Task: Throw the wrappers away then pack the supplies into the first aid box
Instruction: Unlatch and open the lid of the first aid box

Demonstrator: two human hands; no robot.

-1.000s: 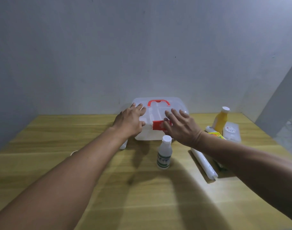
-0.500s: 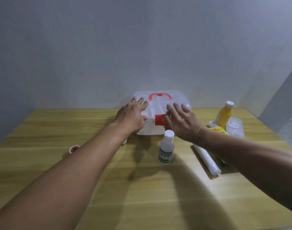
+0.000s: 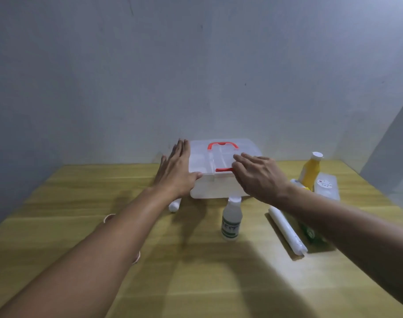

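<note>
The clear first aid box (image 3: 202, 190) with a red handle (image 3: 222, 145) stands shut at the back of the wooden table (image 3: 196, 271). My left hand (image 3: 176, 172) lies flat against the box's left side, thumb on the lid's front edge. Over the right part of the lid, by the red latch (image 3: 222, 169), my right hand (image 3: 260, 177) has its fingers spread and holds nothing. In front of the box stands a white bottle (image 3: 231, 218) with a green label.
A long white roll (image 3: 287, 230) lies to the right beside a green packet (image 3: 310, 234). A yellow bottle (image 3: 311, 171) and a clear packet (image 3: 326, 188) sit at the far right. A small white roll (image 3: 174, 205) pokes out under my left wrist. The wall stands close behind.
My left hand has slid from the lid's top to the box's left side. My right hand has shifted right on the lid, uncovering more of the red latch.
</note>
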